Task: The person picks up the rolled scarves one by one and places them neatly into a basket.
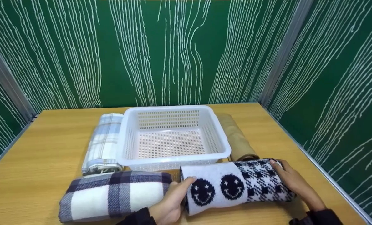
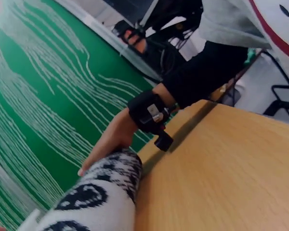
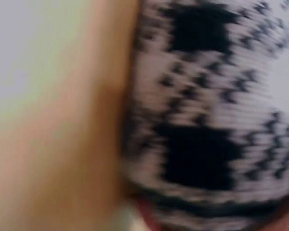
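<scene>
A rolled knitted scarf [image 1: 217, 187], white with black smiley faces at one half and a black-and-white check at the other, lies crosswise between the hands in the head view. My left hand [image 1: 172, 201] grips its left end, thumb on top. At the checked right end my right hand [image 1: 293, 179] holds the roll, thumb over the upper side; its other fingers are mostly hidden. The checked knit [image 3: 197, 96] fills much of the blurred right wrist view. Just left of my left hand rests a rolled grey-and-white plaid cloth [image 1: 120, 195].
A white perforated plastic basket [image 1: 173, 158] stands behind the scarf with nothing in it. Left of it lies a folded pale blue plaid cloth [image 1: 104, 140], and on its right a rolled tan cloth [image 1: 236, 137]. Green walls [image 1: 186, 62] enclose the wooden table [image 1: 38, 156].
</scene>
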The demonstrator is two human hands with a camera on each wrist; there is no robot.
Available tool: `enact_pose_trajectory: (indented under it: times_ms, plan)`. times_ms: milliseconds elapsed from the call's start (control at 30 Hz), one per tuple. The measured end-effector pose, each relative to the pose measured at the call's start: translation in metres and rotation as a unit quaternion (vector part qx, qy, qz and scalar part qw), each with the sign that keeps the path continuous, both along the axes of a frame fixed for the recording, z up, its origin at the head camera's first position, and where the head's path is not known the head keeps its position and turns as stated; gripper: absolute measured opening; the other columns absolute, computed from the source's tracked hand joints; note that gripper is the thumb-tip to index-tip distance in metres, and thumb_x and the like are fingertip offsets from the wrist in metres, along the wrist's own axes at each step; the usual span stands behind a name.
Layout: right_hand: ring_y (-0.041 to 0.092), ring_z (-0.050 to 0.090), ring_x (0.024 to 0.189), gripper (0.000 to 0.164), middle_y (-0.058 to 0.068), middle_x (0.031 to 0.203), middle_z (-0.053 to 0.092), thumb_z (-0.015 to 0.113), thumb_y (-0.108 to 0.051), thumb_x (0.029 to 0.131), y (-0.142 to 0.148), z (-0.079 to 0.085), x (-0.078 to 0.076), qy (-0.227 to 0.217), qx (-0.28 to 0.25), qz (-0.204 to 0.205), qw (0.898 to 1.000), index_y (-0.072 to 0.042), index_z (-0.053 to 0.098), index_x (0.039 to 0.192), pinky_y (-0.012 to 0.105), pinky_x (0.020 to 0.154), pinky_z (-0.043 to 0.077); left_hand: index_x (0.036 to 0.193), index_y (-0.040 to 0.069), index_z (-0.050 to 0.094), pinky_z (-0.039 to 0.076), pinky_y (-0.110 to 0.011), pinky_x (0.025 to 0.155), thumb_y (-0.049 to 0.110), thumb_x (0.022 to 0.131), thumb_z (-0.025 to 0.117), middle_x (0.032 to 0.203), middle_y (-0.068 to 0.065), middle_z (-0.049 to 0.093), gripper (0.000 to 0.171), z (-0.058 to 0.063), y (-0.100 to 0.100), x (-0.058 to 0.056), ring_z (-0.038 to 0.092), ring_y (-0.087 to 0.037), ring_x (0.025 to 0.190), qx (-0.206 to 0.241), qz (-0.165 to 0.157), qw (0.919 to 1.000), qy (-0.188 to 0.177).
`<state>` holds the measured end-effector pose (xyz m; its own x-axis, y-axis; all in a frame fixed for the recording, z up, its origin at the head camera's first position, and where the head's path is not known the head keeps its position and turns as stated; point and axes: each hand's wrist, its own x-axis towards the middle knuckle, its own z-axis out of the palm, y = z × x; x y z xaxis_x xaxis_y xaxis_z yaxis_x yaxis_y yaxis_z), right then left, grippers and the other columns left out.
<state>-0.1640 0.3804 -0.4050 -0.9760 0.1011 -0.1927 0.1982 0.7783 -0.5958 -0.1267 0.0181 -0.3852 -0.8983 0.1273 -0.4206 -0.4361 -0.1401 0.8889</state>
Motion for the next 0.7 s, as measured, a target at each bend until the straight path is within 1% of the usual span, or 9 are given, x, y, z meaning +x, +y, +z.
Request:
enact_pose_trajectory:
  times_ms: [67,133,267,400,500,533,600,667,700]
  plan:
    - [0.058,0.014,0.13,0.091,0.043,0.144,0.011,0.021,-0.062,0.097,0.0,-0.004,-0.001,-0.012,-0.024,-0.016,1.0,0.016,0.009,0.144,0.065,0.105,0.016,0.139,-0.019,0.009,0.015,-0.059,0.109,0.032,0.086,0.066,0.145,-0.038,0.012,0.093,-0.004,0.0,-0.001,0.019,-0.05,0.133,0.0,0.008,1.0,-0.005]
    - [0.056,0.009,0.133,0.093,0.041,0.146,0.007,0.022,-0.064,0.096,-0.001,-0.006,-0.003,-0.021,-0.053,-0.024,0.998,0.014,0.006,0.145,0.064,0.107,0.012,0.141,-0.018,0.002,0.009,-0.06,0.109,0.037,0.085,0.067,0.147,-0.038,0.002,0.102,-0.008,0.001,-0.001,0.009,-0.051,0.135,-0.006,0.02,0.9998,-0.005]
    - [0.052,0.0,0.136,0.095,0.037,0.149,0.0,0.024,-0.066,0.095,-0.002,-0.006,-0.005,-0.041,-0.122,-0.031,0.991,0.011,-0.002,0.147,0.062,0.109,0.005,0.144,-0.014,-0.004,0.0,-0.065,0.106,0.05,0.082,0.067,0.147,-0.037,-0.005,0.114,-0.012,0.003,-0.004,0.0,-0.053,0.135,0.006,0.028,0.9994,-0.017]
    - [0.047,-0.001,0.138,0.096,0.033,0.151,-0.001,0.028,-0.067,0.094,-0.001,-0.005,-0.004,-0.071,-0.183,-0.052,0.979,0.007,-0.001,0.148,0.059,0.11,0.002,0.146,-0.009,-0.004,-0.006,-0.072,0.099,0.06,0.08,0.064,0.147,-0.036,-0.008,0.117,-0.016,0.008,-0.009,-0.004,-0.055,0.133,0.021,0.023,0.9987,-0.041]
    - [0.045,0.001,0.139,0.099,0.031,0.152,0.0,0.032,-0.069,0.091,-0.001,-0.003,-0.003,-0.1,-0.232,-0.073,0.965,0.005,0.001,0.149,0.058,0.11,0.002,0.147,-0.008,0.0,-0.004,-0.073,0.099,0.063,0.08,0.061,0.147,-0.037,-0.005,0.115,-0.019,0.011,-0.011,-0.002,-0.055,0.133,0.026,0.017,0.9985,-0.044]
    - [0.045,0.003,0.139,0.1,0.031,0.152,0.001,0.033,-0.07,0.091,0.0,-0.002,-0.002,-0.107,-0.248,-0.082,0.959,0.004,0.001,0.149,0.058,0.111,0.003,0.147,-0.008,0.01,0.0,-0.071,0.101,0.062,0.081,0.061,0.147,-0.037,0.001,0.108,-0.02,0.013,-0.012,0.005,-0.054,0.134,0.027,0.015,0.9986,-0.043]
    - [0.044,0.006,0.139,0.101,0.03,0.152,0.002,0.036,-0.071,0.09,0.0,0.0,0.0,-0.115,-0.272,-0.095,0.95,0.003,0.001,0.15,0.057,0.111,0.004,0.141,-0.005,0.031,0.013,-0.064,0.107,0.058,0.084,0.058,0.145,-0.033,0.024,0.089,-0.022,0.016,-0.013,0.025,-0.048,0.131,0.04,0.01,0.9983,-0.04]
    - [0.044,0.007,0.138,0.1,0.03,0.152,0.0,0.037,-0.069,0.091,0.001,0.001,0.002,-0.116,-0.291,-0.102,0.944,0.002,-0.001,0.15,0.056,0.111,0.005,0.13,-0.001,0.048,0.027,-0.053,0.106,0.052,0.088,0.054,0.133,-0.025,0.046,0.068,-0.025,0.018,-0.013,0.044,-0.037,0.12,0.054,0.006,0.9979,-0.034]
    - [0.044,0.007,0.138,0.1,0.03,0.152,-0.001,0.037,-0.068,0.091,0.001,0.001,0.004,-0.117,-0.297,-0.103,0.942,0.002,-0.003,0.15,0.056,0.112,0.004,0.123,0.002,0.054,0.033,-0.049,0.104,0.05,0.089,0.052,0.126,-0.02,0.053,0.059,-0.026,0.019,-0.012,0.051,-0.032,0.113,0.062,0.003,0.9974,-0.036]
